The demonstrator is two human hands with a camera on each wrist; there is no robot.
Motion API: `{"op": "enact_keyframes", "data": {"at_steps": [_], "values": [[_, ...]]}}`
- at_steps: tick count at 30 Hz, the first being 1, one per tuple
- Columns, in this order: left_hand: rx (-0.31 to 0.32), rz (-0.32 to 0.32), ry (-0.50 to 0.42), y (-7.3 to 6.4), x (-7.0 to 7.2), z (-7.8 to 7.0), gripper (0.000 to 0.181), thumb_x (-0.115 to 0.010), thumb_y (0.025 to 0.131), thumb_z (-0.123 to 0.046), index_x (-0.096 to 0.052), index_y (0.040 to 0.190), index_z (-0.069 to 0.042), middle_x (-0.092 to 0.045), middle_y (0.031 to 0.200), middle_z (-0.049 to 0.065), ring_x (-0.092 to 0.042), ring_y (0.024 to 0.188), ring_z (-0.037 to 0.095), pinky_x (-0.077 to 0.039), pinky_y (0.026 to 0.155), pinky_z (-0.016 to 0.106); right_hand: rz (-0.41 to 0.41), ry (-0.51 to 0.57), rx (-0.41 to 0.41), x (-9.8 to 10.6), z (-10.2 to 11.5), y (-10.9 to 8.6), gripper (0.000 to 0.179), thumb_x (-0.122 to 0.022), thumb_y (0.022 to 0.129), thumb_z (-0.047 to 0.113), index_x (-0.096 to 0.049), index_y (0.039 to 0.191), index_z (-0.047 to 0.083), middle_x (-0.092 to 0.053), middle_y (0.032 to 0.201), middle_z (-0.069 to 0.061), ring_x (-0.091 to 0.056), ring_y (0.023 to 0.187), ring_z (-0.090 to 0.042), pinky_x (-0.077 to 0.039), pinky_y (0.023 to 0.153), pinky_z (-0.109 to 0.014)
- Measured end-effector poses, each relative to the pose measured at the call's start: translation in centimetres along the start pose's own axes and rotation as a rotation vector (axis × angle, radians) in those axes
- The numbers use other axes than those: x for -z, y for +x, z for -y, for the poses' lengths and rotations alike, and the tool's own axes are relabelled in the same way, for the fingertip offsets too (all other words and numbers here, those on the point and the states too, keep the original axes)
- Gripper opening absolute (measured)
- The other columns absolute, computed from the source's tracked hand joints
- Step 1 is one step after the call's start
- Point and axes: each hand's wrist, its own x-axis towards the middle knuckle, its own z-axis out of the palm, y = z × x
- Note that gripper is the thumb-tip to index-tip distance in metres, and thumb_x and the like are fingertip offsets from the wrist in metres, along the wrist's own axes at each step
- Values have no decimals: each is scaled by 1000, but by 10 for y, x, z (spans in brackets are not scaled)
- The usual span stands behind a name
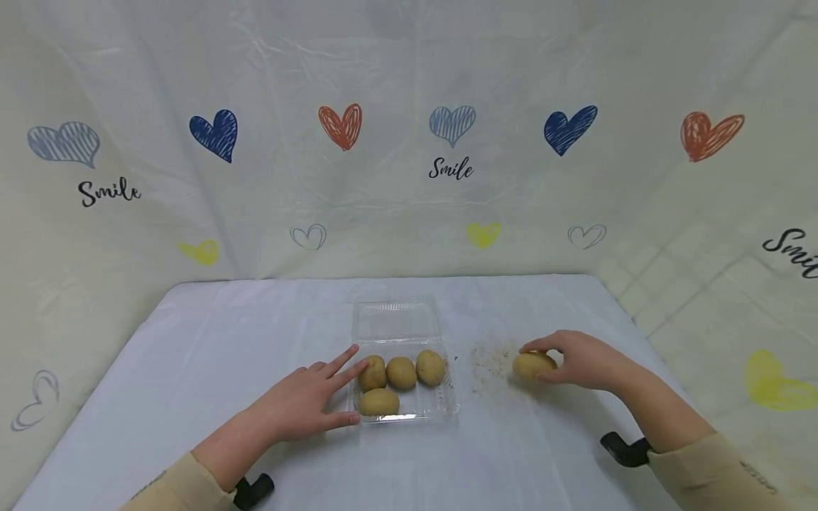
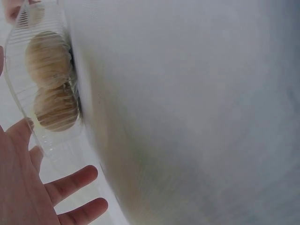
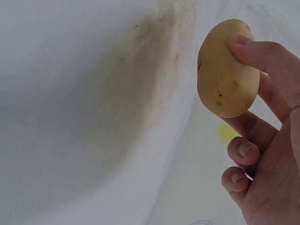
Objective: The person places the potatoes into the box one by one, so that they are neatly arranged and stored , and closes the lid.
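Four potatoes [image 1: 401, 373]: in box [image 1: 423, 407], seemingly done.
Right hand [image 1: 586, 362]: fingers clamped on fifth potato [image 1: 532, 365], outside; likely last left.
Left hand [image 1: 302, 404]: fingers apart, at box edge.
Lid [image 1: 396, 321]: open.

The wall sheet [image 1: 396, 64] bears black script "Smile" at left [image 1: 109, 191] and centre [image 1: 451, 168], cut off as "Smil" at right [image 1: 792, 253]; print on the sleeves [image 1: 693, 468] is illegible.

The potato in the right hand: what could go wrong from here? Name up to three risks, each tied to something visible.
The potato is pinched in the right hand, not wrapped by it, so it might slip and roll.
The clear container looks thin, so the left hand at its edge might nudge it.
Brown specks on the table could cling to the potato.
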Motion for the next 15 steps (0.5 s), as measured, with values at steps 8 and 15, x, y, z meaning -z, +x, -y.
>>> {"op": "enact_keyframes", "data": {"at_steps": [8, 15], "values": [[-5, -7, -2, 0, 1, -1, 84, -50, 89, -73, -19, 158, -38, -8, 167, -6, -50, 129, 32, -43, 100, 55, -32, 18, 34, 0, 22, 11, 41, -80, 82, 32, -71, 123, 30, -66, 124, 7, -59, 116, -25, -48, 94, -47], [-10, -10, 0, 0, 0, 0, 84, -49, 89, -74, -20, 158, -38, -8, 167, -6, -51, 128, 31, -43, 99, 55, -39, 42, 73, -3, 50, 27, 40, -80, 83, 33, -70, 121, 36, -65, 122, 14, -59, 112, -20, -48, 93, -44]]}}
